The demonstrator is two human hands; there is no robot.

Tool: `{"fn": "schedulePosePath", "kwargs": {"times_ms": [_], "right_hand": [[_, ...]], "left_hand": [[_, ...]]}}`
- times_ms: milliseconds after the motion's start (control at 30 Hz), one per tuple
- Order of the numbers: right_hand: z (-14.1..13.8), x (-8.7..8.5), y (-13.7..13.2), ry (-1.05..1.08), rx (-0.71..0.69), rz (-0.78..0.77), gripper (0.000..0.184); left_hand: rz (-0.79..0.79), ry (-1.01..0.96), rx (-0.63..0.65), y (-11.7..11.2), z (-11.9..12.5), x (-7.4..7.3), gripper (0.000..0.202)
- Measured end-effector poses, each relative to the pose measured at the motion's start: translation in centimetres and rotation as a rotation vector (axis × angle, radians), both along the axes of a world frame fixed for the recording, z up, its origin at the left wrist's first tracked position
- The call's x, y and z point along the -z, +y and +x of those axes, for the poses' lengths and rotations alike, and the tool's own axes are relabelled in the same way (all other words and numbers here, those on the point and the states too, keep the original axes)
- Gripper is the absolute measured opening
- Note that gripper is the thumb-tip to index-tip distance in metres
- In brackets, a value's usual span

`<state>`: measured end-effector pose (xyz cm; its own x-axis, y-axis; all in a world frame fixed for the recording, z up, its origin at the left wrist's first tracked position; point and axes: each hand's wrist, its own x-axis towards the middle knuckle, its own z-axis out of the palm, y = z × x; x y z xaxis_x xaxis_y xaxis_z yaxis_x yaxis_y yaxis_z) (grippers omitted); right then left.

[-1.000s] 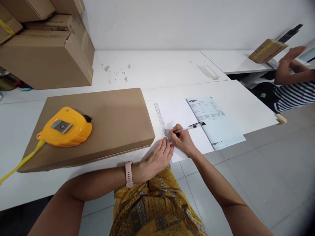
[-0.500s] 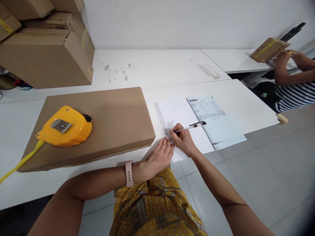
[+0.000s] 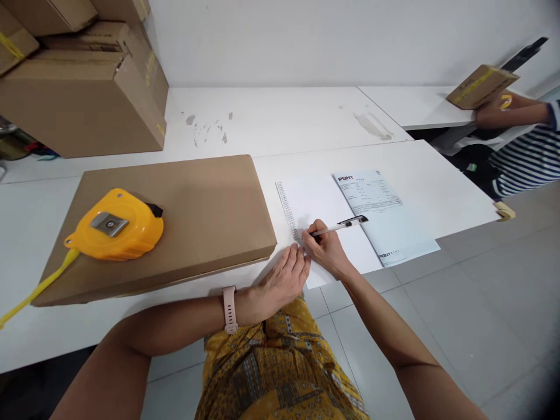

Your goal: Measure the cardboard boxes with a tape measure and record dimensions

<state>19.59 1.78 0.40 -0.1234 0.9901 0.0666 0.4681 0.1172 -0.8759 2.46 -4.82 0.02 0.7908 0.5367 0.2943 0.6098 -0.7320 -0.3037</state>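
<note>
My right hand [image 3: 326, 249] is closed round a pen [image 3: 341, 224] with a clear barrel and black cap end, its tip down at the left edge of a white sheet of paper [image 3: 317, 198]. Small marks run in a column along that edge. Flat on the paper's lower left corner lies my left hand [image 3: 284, 274], fingers stretched out close to the pen tip. A printed light-blue document [image 3: 380, 216] headed PONY overlaps the sheet's right side. To the left, a yellow tape measure [image 3: 118, 224] rests on a flat brown cardboard box [image 3: 205, 204], its yellow tape [image 3: 39, 289] trailing off left.
Stacked cardboard boxes [image 3: 87, 99] stand at the back left of the white table [image 3: 284, 122]. At the far right, a co-worker in a striped top [image 3: 529, 157] has their arms by a small taped box [image 3: 481, 87]. A tape roll [image 3: 505, 211] sits at the table's right corner.
The co-worker's arms at the far right have shifted. My hands, the pen and the paper stay almost in the same place.
</note>
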Motion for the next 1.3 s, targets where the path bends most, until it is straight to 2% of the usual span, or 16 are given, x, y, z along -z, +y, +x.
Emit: {"fn": "schedulePosePath", "kwargs": {"times_ms": [333,800,1100,1300], "right_hand": [[-0.2,-0.3,0.0,0.017,0.014,-0.007,0.023],[-0.2,-0.4,0.0,0.014,0.020,-0.010,0.022],[-0.3,-0.6,0.0,0.025,0.020,-0.009,0.022],[-0.2,-0.5,0.0,-0.005,0.033,-0.009,0.021]], "left_hand": [[0.025,0.039,-0.003,0.0,-0.2,-0.9,0.044],[-0.052,0.013,0.010,-0.1,-0.3,-1.8,0.042],[-0.065,0.054,-0.003,0.0,-0.2,-0.9,0.043],[-0.043,0.094,-0.009,-0.1,-0.3,-1.4,0.044]]}}
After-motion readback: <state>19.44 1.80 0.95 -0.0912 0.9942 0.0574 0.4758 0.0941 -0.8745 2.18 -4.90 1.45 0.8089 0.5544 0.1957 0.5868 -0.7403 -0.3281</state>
